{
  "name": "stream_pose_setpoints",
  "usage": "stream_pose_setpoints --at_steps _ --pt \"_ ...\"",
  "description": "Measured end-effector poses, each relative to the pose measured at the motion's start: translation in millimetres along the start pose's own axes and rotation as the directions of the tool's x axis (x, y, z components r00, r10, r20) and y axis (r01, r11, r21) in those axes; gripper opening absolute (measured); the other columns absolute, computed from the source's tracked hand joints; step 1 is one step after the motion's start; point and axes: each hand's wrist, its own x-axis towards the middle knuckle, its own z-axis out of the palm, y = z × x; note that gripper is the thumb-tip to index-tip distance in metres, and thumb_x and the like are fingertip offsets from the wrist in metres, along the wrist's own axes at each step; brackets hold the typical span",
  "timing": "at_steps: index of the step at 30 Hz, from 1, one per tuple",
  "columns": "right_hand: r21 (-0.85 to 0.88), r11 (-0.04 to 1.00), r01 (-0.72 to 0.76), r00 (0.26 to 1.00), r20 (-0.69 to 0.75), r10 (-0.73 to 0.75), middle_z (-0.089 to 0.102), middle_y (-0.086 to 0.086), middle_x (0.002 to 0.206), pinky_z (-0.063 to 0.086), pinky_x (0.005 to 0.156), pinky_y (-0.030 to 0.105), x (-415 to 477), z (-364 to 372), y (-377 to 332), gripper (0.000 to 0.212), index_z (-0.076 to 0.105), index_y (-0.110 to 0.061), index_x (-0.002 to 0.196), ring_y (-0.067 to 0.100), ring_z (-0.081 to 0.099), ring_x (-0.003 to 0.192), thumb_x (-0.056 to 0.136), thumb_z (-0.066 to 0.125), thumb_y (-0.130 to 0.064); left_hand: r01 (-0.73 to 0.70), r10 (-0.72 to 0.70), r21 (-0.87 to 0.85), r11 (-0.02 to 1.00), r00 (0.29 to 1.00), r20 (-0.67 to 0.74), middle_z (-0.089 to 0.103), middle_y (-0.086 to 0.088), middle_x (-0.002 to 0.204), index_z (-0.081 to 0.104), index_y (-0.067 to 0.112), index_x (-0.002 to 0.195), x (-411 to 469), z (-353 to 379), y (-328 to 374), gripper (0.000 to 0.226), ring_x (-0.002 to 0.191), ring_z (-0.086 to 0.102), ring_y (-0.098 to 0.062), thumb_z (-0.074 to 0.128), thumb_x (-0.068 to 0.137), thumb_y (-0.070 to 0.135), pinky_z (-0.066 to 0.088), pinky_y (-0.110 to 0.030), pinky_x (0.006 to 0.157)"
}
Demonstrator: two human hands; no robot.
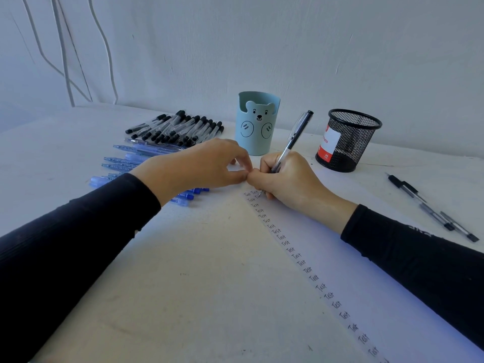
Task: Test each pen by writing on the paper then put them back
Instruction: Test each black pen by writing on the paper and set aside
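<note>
My right hand (290, 179) grips a clear pen with a black cap end (296, 137), its tip down on the white paper (340, 258) at the top of a long column of written "Test" words (301, 263). My left hand (199, 166) rests beside it with curled fingers, its fingertips touching my right hand and the paper's top edge; I cannot tell whether it pinches anything. A pile of black-capped pens (178, 128) lies at the back left. Several blue pens (136, 158) lie partly under my left forearm.
A light blue bear cup (258, 124) stands behind my hands. A black mesh pen holder (348, 140) with a red and white label stands at the back right. Two black pens (432, 208) lie on the table at the right. A wall runs close behind.
</note>
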Motion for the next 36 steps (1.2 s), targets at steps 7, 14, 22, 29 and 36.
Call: stream_pose_setpoints --at_steps 7,14,22,29,36 --pt "-0.009 1.000 -0.008 1.000 -0.002 0.008 0.054 0.005 0.046 0.037 0.045 0.016 0.4 -0.2 1.0 0.038 0.049 -0.014 0.047 0.010 0.046 0.042 0.079 0.069 -0.013 -0.007 0.007 -0.001 1.000 1.000 0.000 0.051 0.016 0.099 0.065 0.029 0.115 -0.4 1.1 -0.3 0.025 0.094 0.051 -0.003 0.060 0.093 0.038 0.032 -0.012 0.071" --pt "-0.011 1.000 -0.007 1.000 -0.006 0.007 0.053 0.004 0.045 0.037 0.044 0.015 0.1 -1.2 0.7 0.040 0.047 -0.016 0.046 0.008 0.046 0.040 0.079 0.069 -0.012 0.002 -0.002 -0.005 1.000 1.000 -0.003 0.050 0.017 0.099 0.064 0.029 0.116 -0.6 0.6 0.4 0.025 0.094 0.049 -0.003 0.059 0.093 0.037 0.032 -0.011 0.069" --pt "-0.020 1.000 -0.001 0.999 -0.032 0.000 0.052 0.000 0.043 0.037 0.044 0.015 1.7 -0.7 2.4 0.042 0.046 -0.019 0.042 0.009 0.046 0.041 0.078 0.069 -0.012 0.004 -0.004 -0.004 1.000 1.000 -0.002 0.053 0.015 0.102 0.064 0.030 0.116 -1.1 1.4 -0.6 0.025 0.094 0.050 -0.003 0.059 0.093 0.038 0.032 -0.015 0.075" --pt "-0.007 1.000 -0.014 0.999 -0.040 0.013 0.050 0.000 0.043 0.036 0.044 0.016 1.1 -0.5 4.3 0.043 0.045 -0.018 0.043 0.010 0.044 0.041 0.078 0.069 -0.012 0.006 -0.006 0.001 1.000 1.000 0.004 0.052 0.015 0.102 0.064 0.029 0.117 -1.0 0.6 0.6 0.026 0.095 0.051 -0.004 0.059 0.093 0.038 0.034 -0.017 0.079" --pt "0.115 0.992 -0.058 0.995 -0.070 0.066 0.057 -0.003 0.048 0.041 0.049 0.016 2.7 -8.8 -1.4 0.039 0.061 -0.005 0.055 0.008 0.049 0.044 0.091 0.055 -0.018 0.003 -0.003 -0.026 1.000 1.000 0.007 0.047 0.025 0.093 0.063 0.035 0.112 -0.5 0.9 -2.1 0.020 0.095 0.051 -0.001 0.058 0.093 0.041 0.032 -0.012 0.072"
